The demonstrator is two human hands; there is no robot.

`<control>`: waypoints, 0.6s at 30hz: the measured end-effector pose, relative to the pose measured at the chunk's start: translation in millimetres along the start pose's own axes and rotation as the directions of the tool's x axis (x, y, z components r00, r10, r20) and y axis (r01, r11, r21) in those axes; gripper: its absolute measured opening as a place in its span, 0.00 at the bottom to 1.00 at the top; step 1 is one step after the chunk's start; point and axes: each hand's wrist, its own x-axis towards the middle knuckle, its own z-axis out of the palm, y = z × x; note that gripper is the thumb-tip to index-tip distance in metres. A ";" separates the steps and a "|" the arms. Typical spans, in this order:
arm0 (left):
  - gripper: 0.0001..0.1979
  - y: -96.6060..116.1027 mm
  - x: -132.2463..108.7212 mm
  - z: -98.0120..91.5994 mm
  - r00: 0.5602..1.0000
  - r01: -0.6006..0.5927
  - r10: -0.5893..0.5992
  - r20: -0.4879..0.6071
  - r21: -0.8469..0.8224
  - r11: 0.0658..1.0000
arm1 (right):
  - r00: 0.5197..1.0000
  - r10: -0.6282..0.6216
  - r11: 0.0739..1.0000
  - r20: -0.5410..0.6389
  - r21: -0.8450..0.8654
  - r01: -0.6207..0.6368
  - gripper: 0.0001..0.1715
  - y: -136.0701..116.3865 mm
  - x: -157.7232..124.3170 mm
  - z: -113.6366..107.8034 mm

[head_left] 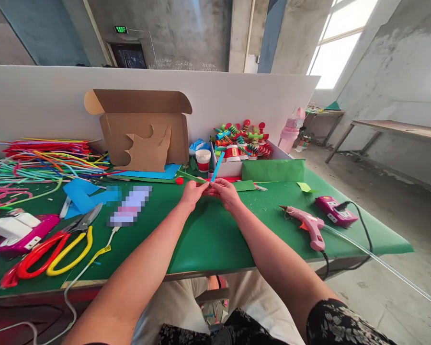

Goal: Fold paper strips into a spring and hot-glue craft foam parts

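Over the middle of the green table (215, 239), my left hand (193, 194) and my right hand (225, 192) meet with fingertips pinched together. A green paper strip (190, 177) slants up to the left from my left fingers. From the fingers of my right hand a blue paper strip (218, 165) points upward. The two strips come together at my fingertips, where the joint is hidden. Just behind my hands stands a stack of paper cups (203, 160). A green paper piece (244, 185) lies to the right of my right hand.
Scissors (68, 239), pipe cleaners (50, 158) and blue paper (82, 196) lie left. An open cardboard box (143, 129) stands behind. A white box (230, 170) holds colourful paper-cup crafts (239, 141). On the right are a pink glue gun (307, 223) and a power strip (335, 211).
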 end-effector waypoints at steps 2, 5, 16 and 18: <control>0.17 0.2 0.0 -0.2 1.000 -0.006 0.006 0.005 0.017 1.000 | 1.000 -0.004 1.000 0.000 -0.002 0.004 0.15 0.6 0.9 -0.4; 0.17 0.7 -0.5 -0.2 1.000 -0.005 0.005 0.008 0.008 1.000 | 1.000 -0.013 1.000 0.000 0.005 0.013 0.14 1.0 1.8 -0.7; 0.18 1.7 -1.6 2.6 1.000 0.025 -0.025 0.007 -0.044 0.999 | 0.998 -0.008 1.000 -0.056 0.020 0.009 0.13 -1.8 0.7 1.8; 0.18 1.9 -1.8 3.1 0.999 0.033 -0.032 0.007 -0.059 0.998 | 0.998 -0.007 1.000 -0.061 0.015 0.008 0.14 -2.7 -0.3 2.3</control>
